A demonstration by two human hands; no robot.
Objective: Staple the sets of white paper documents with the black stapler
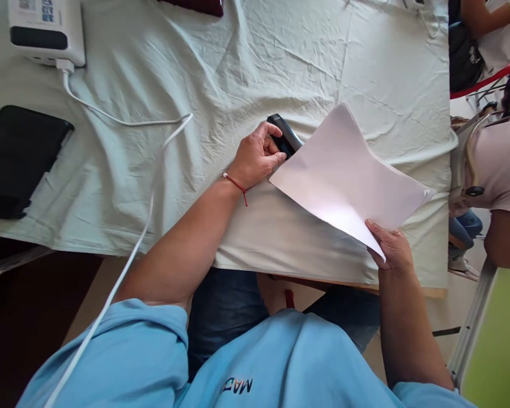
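Observation:
A black stapler (pixel 288 135) lies at an angle on the cloth, its right end hidden by paper. My left hand (pixel 257 152) has its fingers curled around the stapler's left side, thumb near its lower edge. White sheets of paper (pixel 340 170) slant over the table, held by my right hand (pixel 389 245) at their near right corner, thumb on top and fingers beneath. The left corner of the sheets is close to my left thumb. Whether the paper sits between the stapler's jaws cannot be seen.
A pale cloth covers the table (pixel 238 68). At the left are a white power box (pixel 46 34) and a black flat case (pixel 21 161). A white cable (pixel 153 187) runs from the box across my left side. Other people (pixel 501 170) are at the right.

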